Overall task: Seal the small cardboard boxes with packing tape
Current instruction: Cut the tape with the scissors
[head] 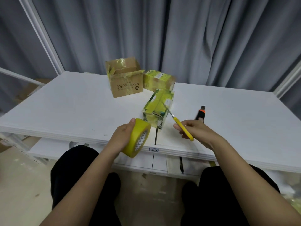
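My left hand (121, 136) grips a yellow roll of packing tape (137, 138) just over the table's front edge. My right hand (193, 129) holds yellow-handled scissors (183, 128), the blades pointing up-left toward a small box wrapped in yellow tape (157, 108). That box lies near the table's front, just beyond both hands. Behind it stands a brown cardboard box (126, 80) with its flaps open, and a third taped box (158, 80) sits to its right.
A black and orange utility knife (201, 113) lies on the white table (73, 103) right of the taped box. Grey curtains hang behind the table. A lower shelf and my knees are beneath the front edge.
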